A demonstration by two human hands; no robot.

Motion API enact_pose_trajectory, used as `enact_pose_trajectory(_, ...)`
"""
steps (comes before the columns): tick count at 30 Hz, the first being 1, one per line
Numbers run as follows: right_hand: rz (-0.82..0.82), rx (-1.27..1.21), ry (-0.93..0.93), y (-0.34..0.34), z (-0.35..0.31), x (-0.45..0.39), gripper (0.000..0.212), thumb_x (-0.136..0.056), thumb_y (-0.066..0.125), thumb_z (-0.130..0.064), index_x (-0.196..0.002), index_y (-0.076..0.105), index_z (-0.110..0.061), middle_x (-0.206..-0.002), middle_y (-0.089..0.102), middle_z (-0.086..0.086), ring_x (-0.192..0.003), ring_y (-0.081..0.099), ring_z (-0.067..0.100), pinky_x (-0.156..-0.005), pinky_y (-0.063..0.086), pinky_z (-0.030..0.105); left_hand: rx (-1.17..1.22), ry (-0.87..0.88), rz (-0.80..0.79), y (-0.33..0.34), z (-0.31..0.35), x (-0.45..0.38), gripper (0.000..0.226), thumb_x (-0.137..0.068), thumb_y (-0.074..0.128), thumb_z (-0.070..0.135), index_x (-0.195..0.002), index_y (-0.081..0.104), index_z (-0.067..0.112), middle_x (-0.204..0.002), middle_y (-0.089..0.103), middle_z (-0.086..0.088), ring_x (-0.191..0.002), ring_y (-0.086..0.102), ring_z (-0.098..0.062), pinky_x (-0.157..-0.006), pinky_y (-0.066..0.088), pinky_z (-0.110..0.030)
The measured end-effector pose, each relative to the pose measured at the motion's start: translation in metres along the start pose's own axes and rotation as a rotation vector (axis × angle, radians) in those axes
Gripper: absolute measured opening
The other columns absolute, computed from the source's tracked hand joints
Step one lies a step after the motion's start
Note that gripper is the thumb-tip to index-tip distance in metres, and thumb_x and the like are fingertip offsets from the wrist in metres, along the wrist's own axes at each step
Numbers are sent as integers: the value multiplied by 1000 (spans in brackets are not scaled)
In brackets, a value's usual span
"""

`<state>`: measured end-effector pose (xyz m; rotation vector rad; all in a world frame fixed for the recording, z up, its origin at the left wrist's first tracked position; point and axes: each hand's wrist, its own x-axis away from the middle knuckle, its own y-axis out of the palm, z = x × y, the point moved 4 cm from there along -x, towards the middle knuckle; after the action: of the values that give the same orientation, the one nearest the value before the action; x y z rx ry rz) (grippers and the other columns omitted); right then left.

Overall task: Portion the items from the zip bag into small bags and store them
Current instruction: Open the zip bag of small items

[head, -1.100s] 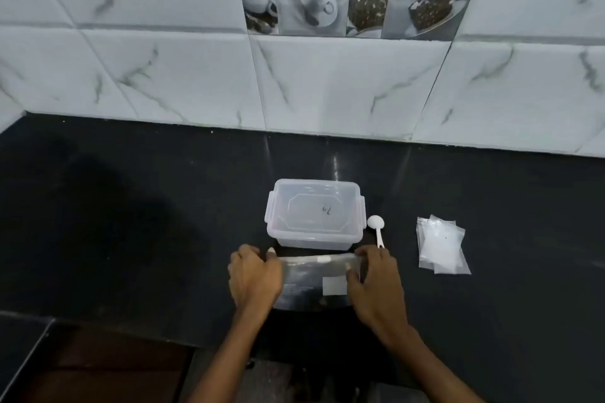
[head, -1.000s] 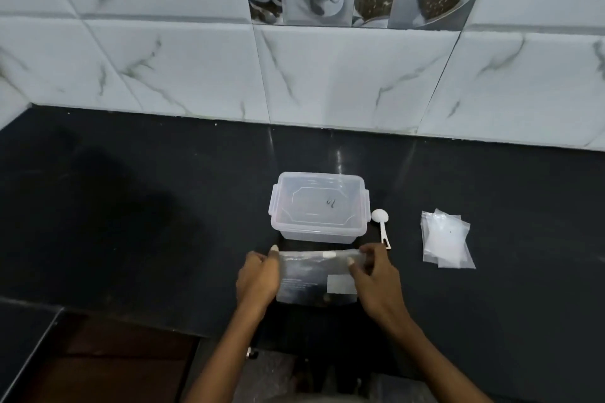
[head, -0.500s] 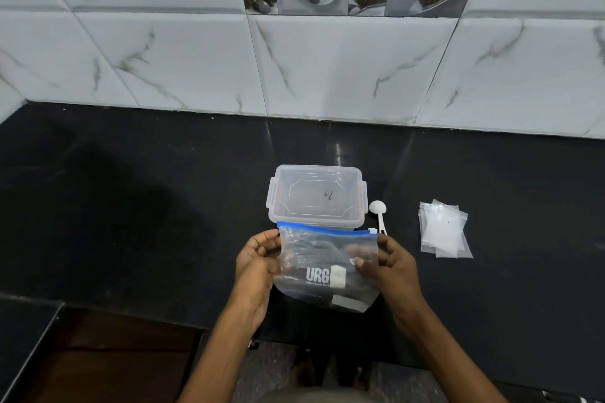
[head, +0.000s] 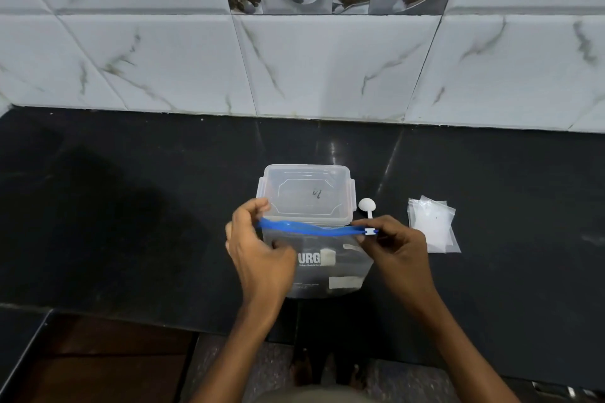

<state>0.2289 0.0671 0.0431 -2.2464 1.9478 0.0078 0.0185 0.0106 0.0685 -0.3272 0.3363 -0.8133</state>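
Note:
A clear zip bag (head: 330, 267) with a blue zip strip and a white slider stands upright on the black counter (head: 131, 213), just in front of me. My left hand (head: 258, 252) grips the bag's upper left corner. My right hand (head: 397, 247) pinches the top right end at the slider. A clear lidded plastic box (head: 306, 195) sits right behind the bag. A stack of small clear bags (head: 432, 224) lies flat to the right. A white spoon (head: 367, 208) lies between the box and the small bags, its handle partly hidden by my right hand.
A white marbled tile wall (head: 327, 69) rises behind the counter. The counter's front edge runs close to my body, with a dark floor below at the lower left.
The zip bag went from lying folded flat on the counter to standing upright. Both hands shifted up to its blue zip strip, the right one now at the slider.

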Motion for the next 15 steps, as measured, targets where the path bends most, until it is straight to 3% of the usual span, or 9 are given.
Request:
enact_pose_trajectory(2,6,31,-31,0,-2,-1,28,-84,75,7,-102,79,-14,-94,75,-9,-85,71,16,-78,57,25,-129,278,-4,4,21,7,65,-63,62,-4,-122,59,23,-121,58,13,-118,51,-12,-104,34,-32)
enact_pose_trajectory(4,13,15,-18,1,-4,-1,29,-81,78,6,-102,79,-14,-95,77,-7,-85,72,16,-79,58,27,-134,445,-178,19,35,11,56,-73,67,8,-126,60,24,-128,60,11,-125,49,-10,-109,29,-24)
enact_pose_trajectory(7,28,36,-39,0,-9,-3,38,-76,78,12,-101,74,-17,-93,76,-7,-85,72,16,-78,59,26,-67,516,-445,46,40,17,37,-84,76,21,-120,69,26,-120,67,12,-116,58,-7,-104,41,-27)
enact_pose_trajectory(10,34,52,-48,-3,-13,-4,41,-75,76,16,-94,70,-21,-88,74,-12,-81,72,14,-75,58,21,-81,559,-447,61,42,20,21,-84,79,19,-105,77,22,-105,68,9,-99,60,-7,-91,50,-32)
enact_pose_trajectory(15,7,54,-71,-12,-16,-2,23,-80,82,-1,-95,78,-17,-88,78,-9,-83,75,12,-77,58,21,-65,583,-416,65,43,13,9,-84,74,12,-91,77,17,-93,68,8,-85,62,-12,-77,52,-40)
